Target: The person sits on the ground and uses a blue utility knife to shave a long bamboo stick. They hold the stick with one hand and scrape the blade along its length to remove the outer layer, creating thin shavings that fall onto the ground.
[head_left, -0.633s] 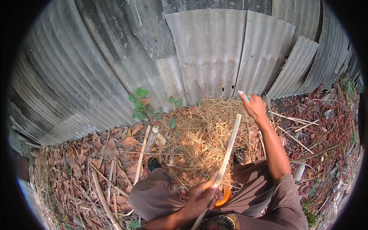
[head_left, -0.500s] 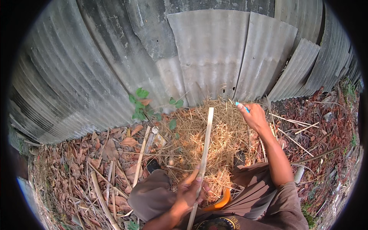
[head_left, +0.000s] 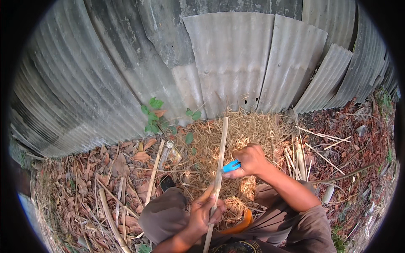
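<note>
My left hand (head_left: 205,209) is closed around the lower part of a long, pale bamboo strip (head_left: 222,143), which slants up and away from my lap. In my right hand (head_left: 252,160) is a blue utility knife (head_left: 231,166), its front end against the strip above my left hand. The blade itself cannot be made out. Under the strip lies a heap of thin, curled straw-coloured shavings (head_left: 257,126), spread between my legs and toward the wall.
A corrugated grey metal wall (head_left: 236,59) stands across the far side. A small green plant (head_left: 154,118) grows at its foot. Bamboo strips (head_left: 155,170) and dry leaves (head_left: 122,164) lie at left, more thin strips (head_left: 300,160) at right. An orange curved object (head_left: 240,223) is between my legs.
My right hand has come back from the far end of the strip, down and left, bringing the knife against the strip. The strip's far end has shifted slightly left.
</note>
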Demonstrator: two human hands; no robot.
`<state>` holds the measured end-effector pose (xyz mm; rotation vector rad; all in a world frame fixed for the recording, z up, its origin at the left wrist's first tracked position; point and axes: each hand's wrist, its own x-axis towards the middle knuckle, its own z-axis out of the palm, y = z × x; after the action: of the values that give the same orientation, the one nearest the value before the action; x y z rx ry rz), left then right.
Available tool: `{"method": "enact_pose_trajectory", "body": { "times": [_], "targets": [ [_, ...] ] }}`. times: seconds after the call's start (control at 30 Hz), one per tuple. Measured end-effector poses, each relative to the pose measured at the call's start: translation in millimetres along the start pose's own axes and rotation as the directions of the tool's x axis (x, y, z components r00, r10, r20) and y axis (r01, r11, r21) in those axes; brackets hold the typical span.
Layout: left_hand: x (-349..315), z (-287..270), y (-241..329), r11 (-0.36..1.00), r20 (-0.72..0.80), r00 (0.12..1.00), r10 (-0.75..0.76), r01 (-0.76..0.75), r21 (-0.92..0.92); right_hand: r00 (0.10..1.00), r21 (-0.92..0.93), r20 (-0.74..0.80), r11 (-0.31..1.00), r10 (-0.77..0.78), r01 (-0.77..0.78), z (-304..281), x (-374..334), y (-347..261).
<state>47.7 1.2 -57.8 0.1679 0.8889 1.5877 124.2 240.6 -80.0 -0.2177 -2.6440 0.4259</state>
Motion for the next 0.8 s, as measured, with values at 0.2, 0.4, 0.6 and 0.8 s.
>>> {"method": "enact_pose_trajectory", "body": {
  "times": [0.2,0.4,0.6,0.8],
  "targets": [
    [2,1,1,0.999,-0.019,1.000,0.002,-0.002,0.038,0.995,-0.013,-0.091,0.999,-0.040,0.039,10,8,21],
    [4,1,0,0.995,-0.033,0.997,0.071,-0.069,0.067,0.993,-0.122,-0.113,0.993,-0.025,0.011,6,22,21],
    [-8,9,-21,0.993,0.090,0.989,-0.114,0.114,0.011,0.715,0.039,-0.148,0.727,0.683,-0.686,-27,36,95],
    [-5,4,-15,0.997,0.060,0.998,-0.026,0.022,0.073,0.606,0.164,-0.169,0.629,0.777,-0.760,-48,1,139]
  ]
}}
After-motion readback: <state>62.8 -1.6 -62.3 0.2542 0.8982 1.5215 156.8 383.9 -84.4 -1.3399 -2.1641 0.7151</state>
